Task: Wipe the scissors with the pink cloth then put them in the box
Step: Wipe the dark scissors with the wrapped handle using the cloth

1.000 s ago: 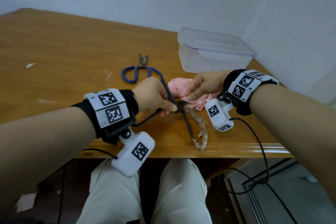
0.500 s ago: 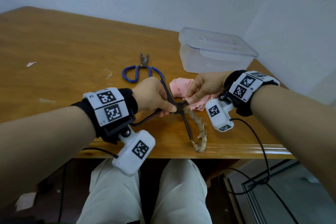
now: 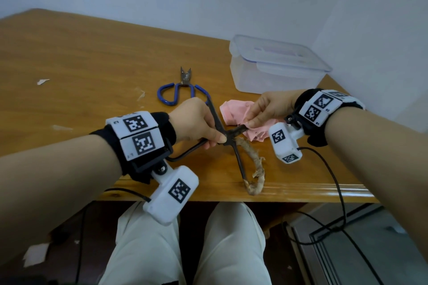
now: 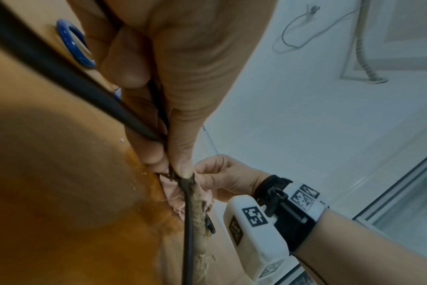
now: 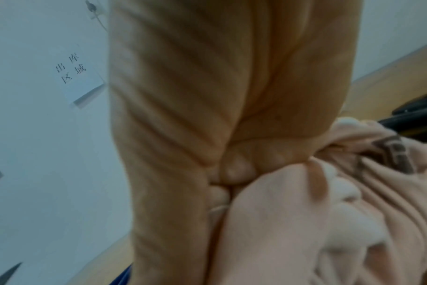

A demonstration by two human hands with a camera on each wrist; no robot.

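Scissors number two: dark pair [image 3: 234,136] held, blue pair [image 3: 183,90] lying.

Left hand [image 3: 196,122] over the table's near edge, fingers curled round the dark scissors [image 3: 231,136], thumb pressed by the pivot; right hand [image 3: 271,109] just beside it toward the right edge, fingertips pinching the pink cloth [image 3: 234,112] against a blade; both forearms reach in from the near side; wrists wear black bands with tagged white camera blocks.
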